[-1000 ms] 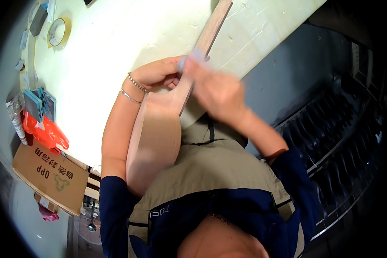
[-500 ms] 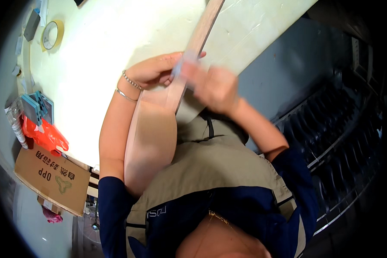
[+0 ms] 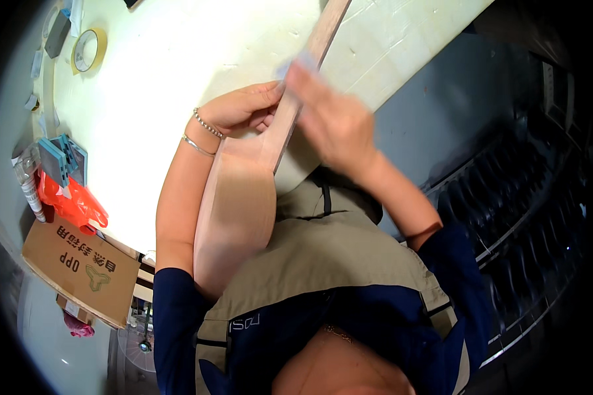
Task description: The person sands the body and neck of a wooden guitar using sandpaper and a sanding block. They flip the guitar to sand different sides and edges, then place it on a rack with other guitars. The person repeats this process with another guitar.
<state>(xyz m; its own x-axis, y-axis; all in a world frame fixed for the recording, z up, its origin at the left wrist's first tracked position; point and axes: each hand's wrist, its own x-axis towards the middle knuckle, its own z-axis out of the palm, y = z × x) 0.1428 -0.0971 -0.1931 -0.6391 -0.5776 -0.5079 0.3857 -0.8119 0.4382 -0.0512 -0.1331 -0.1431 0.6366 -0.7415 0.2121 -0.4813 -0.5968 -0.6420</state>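
Observation:
An unfinished wooden instrument lies from my lap up onto the white table (image 3: 165,79): a rounded pale body (image 3: 237,204) and a long narrow neck (image 3: 323,33). Where the neck meets the body, my left hand (image 3: 244,108) grips it from the left; two thin bracelets sit on that wrist. My right hand (image 3: 333,118) is blurred by motion. It presses a small bluish-grey pad (image 3: 296,66) against the neck's upper side. The lower part of the body is hidden behind my left forearm.
On the table's left edge are a roll of tape (image 3: 85,49), blue-grey blocks (image 3: 59,158) and an orange plastic item (image 3: 69,201). A cardboard box (image 3: 79,263) stands below the table. A dark slatted rack (image 3: 527,197) fills the right side.
My right hand with the pad has slid a little up the neck, away from the body. My left hand keeps its grip at the neck joint.

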